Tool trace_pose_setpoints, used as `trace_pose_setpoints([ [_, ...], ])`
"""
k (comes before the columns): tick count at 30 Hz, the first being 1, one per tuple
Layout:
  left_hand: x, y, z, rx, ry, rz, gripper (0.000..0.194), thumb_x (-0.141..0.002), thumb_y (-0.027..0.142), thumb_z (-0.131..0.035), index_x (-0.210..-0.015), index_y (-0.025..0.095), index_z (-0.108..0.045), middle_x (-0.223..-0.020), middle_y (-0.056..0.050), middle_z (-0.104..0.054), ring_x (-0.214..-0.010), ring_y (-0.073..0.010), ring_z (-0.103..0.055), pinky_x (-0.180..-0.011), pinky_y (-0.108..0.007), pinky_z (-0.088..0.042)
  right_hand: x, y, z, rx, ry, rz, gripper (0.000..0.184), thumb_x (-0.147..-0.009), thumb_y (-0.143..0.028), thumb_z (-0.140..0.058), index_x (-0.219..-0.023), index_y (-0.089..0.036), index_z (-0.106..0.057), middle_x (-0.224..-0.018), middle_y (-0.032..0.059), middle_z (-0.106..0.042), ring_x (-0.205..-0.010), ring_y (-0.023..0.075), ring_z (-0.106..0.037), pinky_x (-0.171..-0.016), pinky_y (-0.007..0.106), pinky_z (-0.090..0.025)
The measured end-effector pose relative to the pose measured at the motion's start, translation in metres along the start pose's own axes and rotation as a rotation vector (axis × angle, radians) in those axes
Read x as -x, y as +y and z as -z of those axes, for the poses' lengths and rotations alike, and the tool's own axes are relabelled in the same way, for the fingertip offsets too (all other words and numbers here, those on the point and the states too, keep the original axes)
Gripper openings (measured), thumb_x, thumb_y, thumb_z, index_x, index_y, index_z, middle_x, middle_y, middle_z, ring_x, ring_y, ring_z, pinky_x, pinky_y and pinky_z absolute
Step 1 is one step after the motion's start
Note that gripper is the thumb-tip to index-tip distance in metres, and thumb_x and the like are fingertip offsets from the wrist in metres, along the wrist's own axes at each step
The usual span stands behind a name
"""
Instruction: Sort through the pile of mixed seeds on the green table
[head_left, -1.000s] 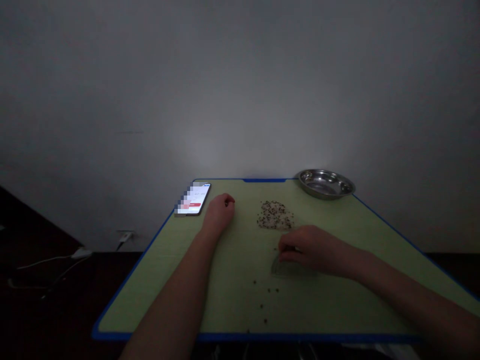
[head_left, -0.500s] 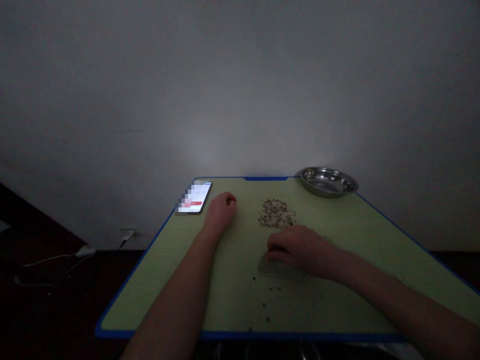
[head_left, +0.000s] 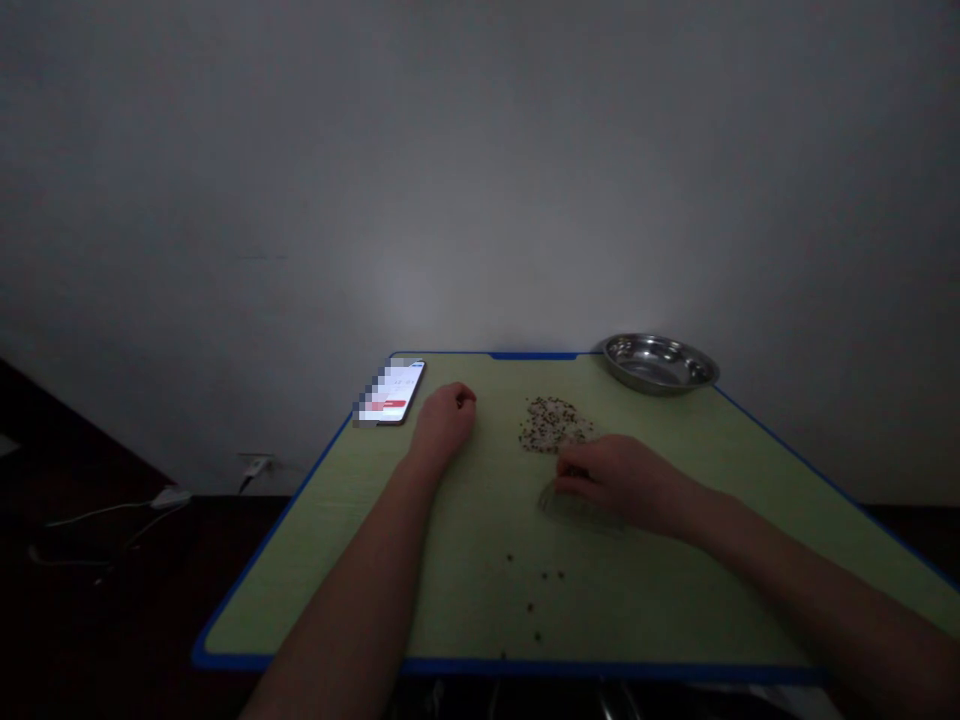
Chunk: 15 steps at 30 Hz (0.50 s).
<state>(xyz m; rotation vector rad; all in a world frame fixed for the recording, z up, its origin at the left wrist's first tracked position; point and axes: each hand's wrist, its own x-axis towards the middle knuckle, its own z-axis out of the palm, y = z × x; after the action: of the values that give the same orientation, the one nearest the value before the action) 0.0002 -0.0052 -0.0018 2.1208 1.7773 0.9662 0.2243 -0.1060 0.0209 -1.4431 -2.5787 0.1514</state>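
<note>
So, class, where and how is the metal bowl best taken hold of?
Probably by its near rim, coming from the front with the nearer, right hand, thumb inside and fingers outside. The metal bowl stands mouth up with outward-sloping sides at the far right corner of the table, its back close to the wall.

Speckled grain pile (head_left: pixel 553 424), blurred clear piece (head_left: pixel 581 518) nearby

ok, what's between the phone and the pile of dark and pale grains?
In the head view: the curled left hand, right beside the phone, then a strip of green tabletop up to the pile.
</note>
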Motion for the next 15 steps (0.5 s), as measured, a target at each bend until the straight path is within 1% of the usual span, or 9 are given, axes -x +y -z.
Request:
trace_pose_setpoints([
  [5, -0.001, 0.0, 0.0, -0.013, -0.01, 0.0, 0.024, -0.077, 0.018, -0.044, -0.085, 0.017, -0.066, -0.088, -0.008, -0.068, -0.083, -0.0174, -0.06, -0.078, -0.029, -0.045, 0.011, -0.008, 0.0, -0.058, -0.083, 0.078, 0.012, -0.084, -0.029, -0.058, -0.082, -0.021, -0.067, -0.073, 0.0006, -0.07, -0.065, 0.0144, -0.06, -0.057, 0.024, -0.031],
  [8, -0.003, 0.0, -0.001, -0.012, -0.012, 0.002, 0.024, -0.077, 0.017, -0.043, -0.084, 0.016, -0.066, -0.089, -0.008, -0.068, -0.083, -0.0178, -0.06, -0.078, -0.03, -0.045, 0.015, -0.013, 0.0, -0.082, -0.116, 0.1, 0.012, -0.084, -0.029, -0.057, -0.083, -0.022, -0.067, -0.074, 0.0001, -0.07, -0.065, 0.0139, -0.061, -0.057, 0.024, -0.032],
  [15, -0.003, 0.0, -0.001, -0.012, -0.016, -0.004, 0.024, -0.077, 0.017, -0.043, -0.084, 0.016, -0.066, -0.089, -0.009, -0.068, -0.083, -0.0178, -0.06, -0.078, -0.029, -0.045, 0.018, -0.02, -0.002, -0.096, -0.102, 0.137, 0.013, -0.085, -0.03, -0.057, -0.082, -0.022, -0.067, -0.074, -0.001, -0.07, -0.065, 0.0129, -0.061, -0.057, 0.023, -0.031],
])
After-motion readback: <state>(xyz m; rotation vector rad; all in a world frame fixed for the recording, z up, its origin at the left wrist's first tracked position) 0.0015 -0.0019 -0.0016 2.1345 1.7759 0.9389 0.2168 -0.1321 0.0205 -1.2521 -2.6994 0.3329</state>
